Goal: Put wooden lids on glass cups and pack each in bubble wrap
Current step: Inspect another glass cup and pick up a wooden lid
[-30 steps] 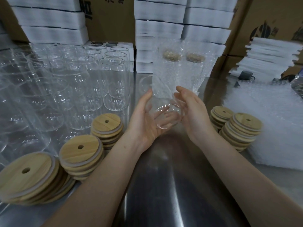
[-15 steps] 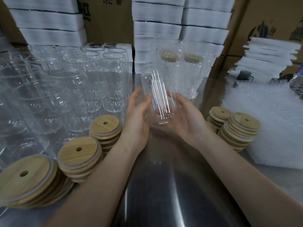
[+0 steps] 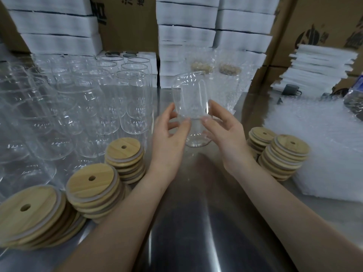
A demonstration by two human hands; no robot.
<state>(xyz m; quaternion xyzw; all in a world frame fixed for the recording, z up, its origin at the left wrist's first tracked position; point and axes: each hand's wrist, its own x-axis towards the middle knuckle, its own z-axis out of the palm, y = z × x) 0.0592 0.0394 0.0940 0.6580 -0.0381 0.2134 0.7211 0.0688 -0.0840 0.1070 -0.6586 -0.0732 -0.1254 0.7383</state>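
Now glass cup turned upright, raised; left hand and right hand both grip its lower half

Five lid stacks, two bubble-wrapped cups, one held cup

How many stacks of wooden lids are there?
5 lid stacks: three on the left, near, middle, far; two on the right, front and behind. Others may be hidden.
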